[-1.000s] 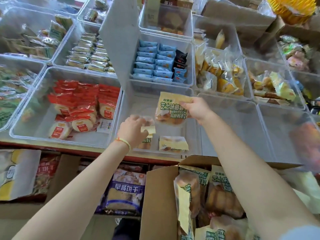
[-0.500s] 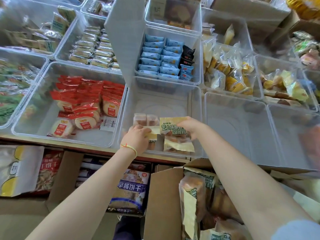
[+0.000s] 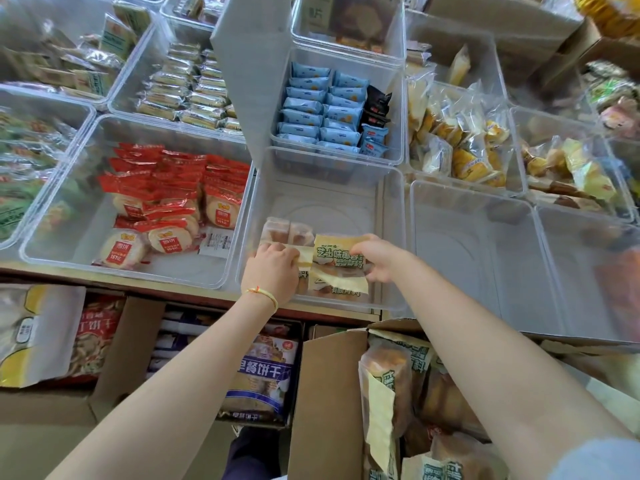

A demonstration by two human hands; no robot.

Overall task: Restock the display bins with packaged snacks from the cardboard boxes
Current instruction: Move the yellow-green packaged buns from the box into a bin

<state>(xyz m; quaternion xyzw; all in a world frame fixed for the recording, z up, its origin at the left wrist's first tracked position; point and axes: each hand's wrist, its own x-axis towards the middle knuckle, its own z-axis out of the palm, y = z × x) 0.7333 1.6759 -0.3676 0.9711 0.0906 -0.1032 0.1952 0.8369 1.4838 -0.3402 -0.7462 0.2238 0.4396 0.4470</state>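
A grey upright divider panel [image 3: 249, 67] stands at the far middle. A dark trouser leg [image 3: 252, 452] shows at the near edge, above the beige floor [image 3: 41, 445].

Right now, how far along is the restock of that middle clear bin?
Barely begun. A few yellow packs lie at the near end of the middle bin. The right hand and left hand each grip a pack there. The cardboard box remains well stocked.
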